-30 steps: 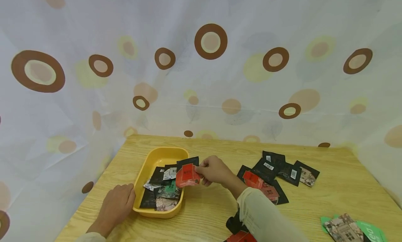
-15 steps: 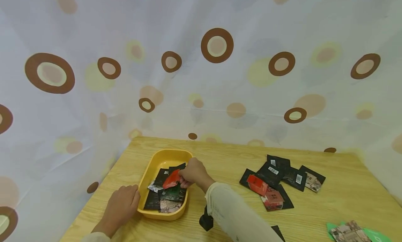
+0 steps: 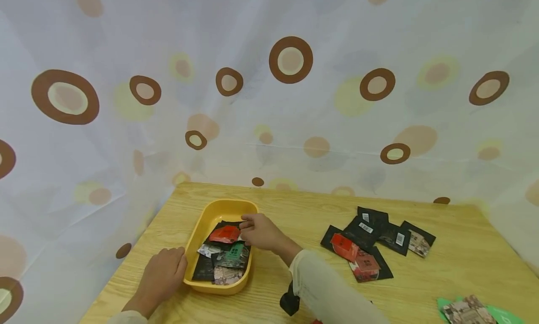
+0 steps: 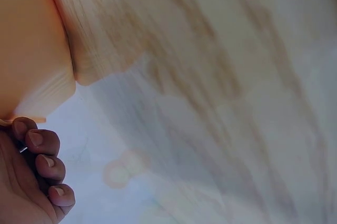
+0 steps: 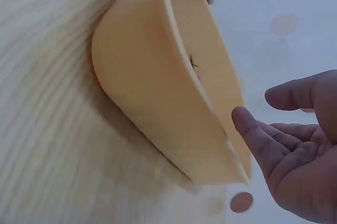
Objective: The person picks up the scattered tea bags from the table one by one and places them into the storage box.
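Note:
My left hand (image 3: pixel 162 275) holds the left rim of a yellow plastic tub (image 3: pixel 189 283). In the left wrist view its fingers (image 4: pixel 52 166) are curled beside the tub's wall. My right hand (image 3: pixel 263 233) hovers over the tub's right rim. In the right wrist view its thumb and forefinger stand apart with nothing between them. A red-and-black tea sachet (image 3: pixel 225 234) lies on top of the pile in the tub, just left of my right fingertips. Beneath it lie a green-labelled sachet (image 3: pixel 234 254), a floral one (image 3: pixel 227 276) and several dark ones.
On the right of the wooden table (image 3: pixel 294 207) lies a loose group of black sachets (image 3: pixel 362 230), with red ones (image 3: pixel 344 247) at its near side. Floral and green packets (image 3: pixel 469 310) sit at the near right. A dotted curtain (image 3: pixel 316 109) hangs behind.
My right hand has lowered the red-and-black sachet into the tub and let it go, then drawn slightly back with fingers loosened. My left hand stays on the rim.

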A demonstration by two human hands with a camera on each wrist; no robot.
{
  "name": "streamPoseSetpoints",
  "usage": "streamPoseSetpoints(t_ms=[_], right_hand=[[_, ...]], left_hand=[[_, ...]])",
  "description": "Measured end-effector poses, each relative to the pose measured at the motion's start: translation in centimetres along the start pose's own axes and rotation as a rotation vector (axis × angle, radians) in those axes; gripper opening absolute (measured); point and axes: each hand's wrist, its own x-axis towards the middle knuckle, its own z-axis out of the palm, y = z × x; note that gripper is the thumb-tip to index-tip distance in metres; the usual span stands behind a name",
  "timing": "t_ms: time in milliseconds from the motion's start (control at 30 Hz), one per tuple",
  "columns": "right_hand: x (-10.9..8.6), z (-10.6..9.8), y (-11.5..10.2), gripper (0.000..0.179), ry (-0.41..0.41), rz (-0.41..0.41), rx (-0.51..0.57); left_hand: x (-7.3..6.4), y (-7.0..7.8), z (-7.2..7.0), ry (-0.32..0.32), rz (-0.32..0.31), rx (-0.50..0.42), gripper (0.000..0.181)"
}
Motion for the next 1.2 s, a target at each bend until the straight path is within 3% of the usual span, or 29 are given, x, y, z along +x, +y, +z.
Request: streamPoseSetpoints(t_ms=[100,233,433,533,700,867,967,1200], right_hand=[[-1.4,-2.6,0.5,0.048,0.074,-0.007,-0.023],[-3.1,-6.6,1.4,0.043,0.188,0.042,-0.112],[-6.5,-13.1,3.8,0.039,0.312,0.188,-0.403],[-8.3,-15.1,5.8,0.033,0.31,0.241,-0.546],[-10.1,-16.2,8.9,0.03,0.274,0.29,-0.68],[-9.9,-16.0,10.8,0.045,0.262,0.284,-0.73],[-9.4,-15.9,11.3,0.053,0.24,0.277,-0.758],[-8.8,-15.4,11.2,0.067,0.19,0.351,-0.786]], left_hand=[[0.0,0.2,0.1,0.007,0.01,-0.009,0.034],[-0.1,0.2,0.0,0.037,0.011,0.0,0.033],[0.0,-0.1,0.0,0.045,0.038,-0.004,0.035],[-0.1,-0.1,0.1,0.042,0.033,0.0,0.035],[-0.1,0.1,0.1,0.042,0.029,0.0,0.035],[-0.1,0.1,0.0,0.05,0.035,-0.002,0.035],[-0.2,0.0,0.1,0.047,0.03,-0.004,0.035],[-0.1,0.0,0.2,0.055,0.032,-0.004,0.035]])
